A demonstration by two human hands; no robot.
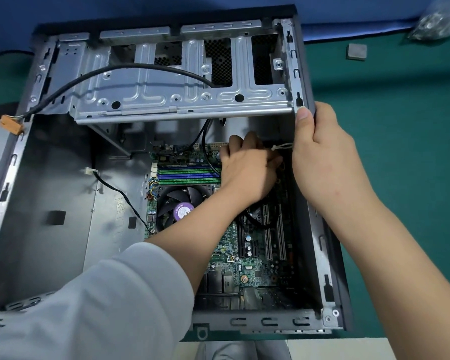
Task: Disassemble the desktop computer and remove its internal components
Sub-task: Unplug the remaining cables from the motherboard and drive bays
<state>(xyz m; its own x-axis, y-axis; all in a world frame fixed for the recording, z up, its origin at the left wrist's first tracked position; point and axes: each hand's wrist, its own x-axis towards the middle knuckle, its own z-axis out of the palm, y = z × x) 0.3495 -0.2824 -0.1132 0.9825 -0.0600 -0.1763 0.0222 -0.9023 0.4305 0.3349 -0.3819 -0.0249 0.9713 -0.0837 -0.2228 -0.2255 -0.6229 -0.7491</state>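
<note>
Both hands work at the case (322,255): my right hand (320,152) grips its rim, my left hand (247,167) curls unseen over motherboard (255,255) cabling, probably unplugging next.

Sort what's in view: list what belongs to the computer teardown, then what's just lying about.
Belongs to the job:
computer case
motherboard
CPU fan
drive cage
black cable
left hand, reaching in by the motherboard's top edge
right hand, gripping the case rim

Lying about:
small grey square on the green mat
clear plastic bag
</note>
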